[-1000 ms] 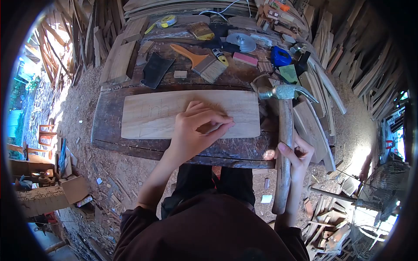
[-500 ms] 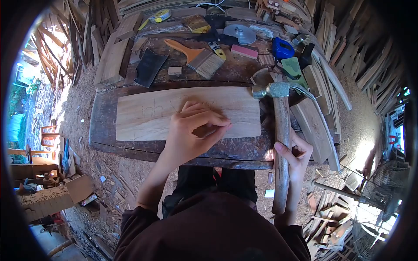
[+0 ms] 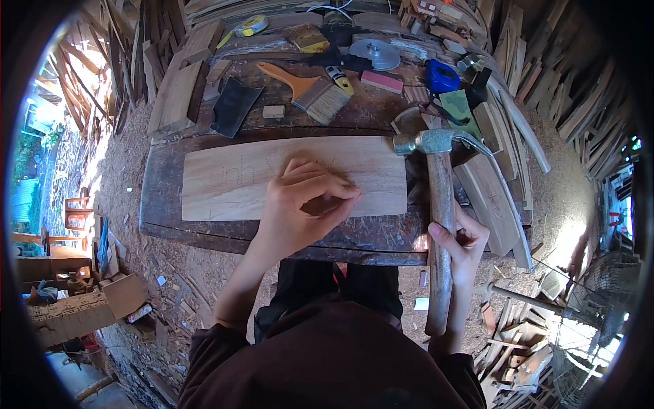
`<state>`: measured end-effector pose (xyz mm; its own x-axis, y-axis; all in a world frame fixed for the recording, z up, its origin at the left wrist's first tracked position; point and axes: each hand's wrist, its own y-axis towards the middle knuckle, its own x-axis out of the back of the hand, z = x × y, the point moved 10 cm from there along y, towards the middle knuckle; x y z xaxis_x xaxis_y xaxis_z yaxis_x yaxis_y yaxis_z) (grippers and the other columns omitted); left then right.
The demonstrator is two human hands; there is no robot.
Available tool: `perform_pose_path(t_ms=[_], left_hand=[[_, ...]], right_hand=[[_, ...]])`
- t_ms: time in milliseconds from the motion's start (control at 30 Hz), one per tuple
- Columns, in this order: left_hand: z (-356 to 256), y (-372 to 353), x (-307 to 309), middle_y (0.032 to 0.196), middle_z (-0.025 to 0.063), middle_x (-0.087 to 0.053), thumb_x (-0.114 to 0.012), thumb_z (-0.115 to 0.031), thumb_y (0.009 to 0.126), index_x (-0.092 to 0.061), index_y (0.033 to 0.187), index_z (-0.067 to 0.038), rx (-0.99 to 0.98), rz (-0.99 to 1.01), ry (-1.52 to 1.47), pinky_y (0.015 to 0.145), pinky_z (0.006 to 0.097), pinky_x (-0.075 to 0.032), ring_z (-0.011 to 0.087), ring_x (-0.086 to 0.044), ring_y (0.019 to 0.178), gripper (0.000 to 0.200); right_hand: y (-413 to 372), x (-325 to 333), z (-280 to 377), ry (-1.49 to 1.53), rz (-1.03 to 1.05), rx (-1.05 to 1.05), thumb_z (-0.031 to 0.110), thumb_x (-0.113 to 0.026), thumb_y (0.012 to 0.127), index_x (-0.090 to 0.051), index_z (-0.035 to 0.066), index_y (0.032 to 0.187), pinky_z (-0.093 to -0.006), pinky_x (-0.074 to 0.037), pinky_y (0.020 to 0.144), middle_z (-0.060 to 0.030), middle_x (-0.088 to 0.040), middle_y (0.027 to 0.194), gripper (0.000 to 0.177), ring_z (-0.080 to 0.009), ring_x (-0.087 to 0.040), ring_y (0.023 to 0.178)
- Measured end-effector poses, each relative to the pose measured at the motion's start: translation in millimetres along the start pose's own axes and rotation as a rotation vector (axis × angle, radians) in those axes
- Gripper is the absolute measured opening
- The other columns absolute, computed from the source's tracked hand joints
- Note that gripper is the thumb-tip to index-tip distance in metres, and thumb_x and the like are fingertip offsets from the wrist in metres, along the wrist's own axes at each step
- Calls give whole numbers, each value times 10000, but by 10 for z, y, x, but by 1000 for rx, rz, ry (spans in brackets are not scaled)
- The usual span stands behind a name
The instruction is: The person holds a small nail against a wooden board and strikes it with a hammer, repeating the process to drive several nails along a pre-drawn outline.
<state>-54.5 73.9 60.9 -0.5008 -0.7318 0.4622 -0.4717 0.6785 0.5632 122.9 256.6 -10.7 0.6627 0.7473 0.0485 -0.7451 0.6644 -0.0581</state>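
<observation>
A pale wooden board (image 3: 225, 194) lies flat on the dark workbench, with pencilled letters and rows of small marks on its upper face. My left hand (image 3: 303, 194) rests over the board's middle, thumb and forefinger pinched together near its right part. Whatever sits between those fingertips is too small to make out. In my right hand (image 3: 463, 242) is the wooden handle of a claw hammer (image 3: 441, 191), held beside the board's right end. The hammer's metal head points away from me, its striking face by the board's upper right corner.
Across the back of the workbench (image 3: 204, 235) lie a paintbrush (image 3: 306, 88), a blue tape measure (image 3: 443, 76), a yellow tape measure (image 3: 251, 26), a grey disc (image 3: 375, 54) and a pink block (image 3: 382, 81). Wood offcuts (image 3: 487, 198) stand at the right edge. Scraps cover the floor.
</observation>
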Motion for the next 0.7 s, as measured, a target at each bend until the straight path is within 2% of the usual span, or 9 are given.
perform_pose_path(t_ms=[200, 700], left_hand=[[-6, 4, 6, 776, 45, -737, -820, 14, 699, -727, 770, -60, -4, -10, 8, 822, 313, -442, 154, -681, 712, 138], [-6, -2, 2, 777, 50, -734, -821, 7, 703, -726, 769, -60, 4, -7, 6, 829, 316, -439, 166, -689, 731, 134]], right_hand=[[9, -4, 51, -29, 7, 76, -36, -769, 756, -566, -71, 1306, -224, -468, 804, -96, -691, 1081, 587, -92, -601, 872], [12, -9, 54, -22, 12, 72, -32, -766, 758, -578, -66, 1297, -223, -467, 786, -77, -694, 1041, 572, -83, -595, 853]])
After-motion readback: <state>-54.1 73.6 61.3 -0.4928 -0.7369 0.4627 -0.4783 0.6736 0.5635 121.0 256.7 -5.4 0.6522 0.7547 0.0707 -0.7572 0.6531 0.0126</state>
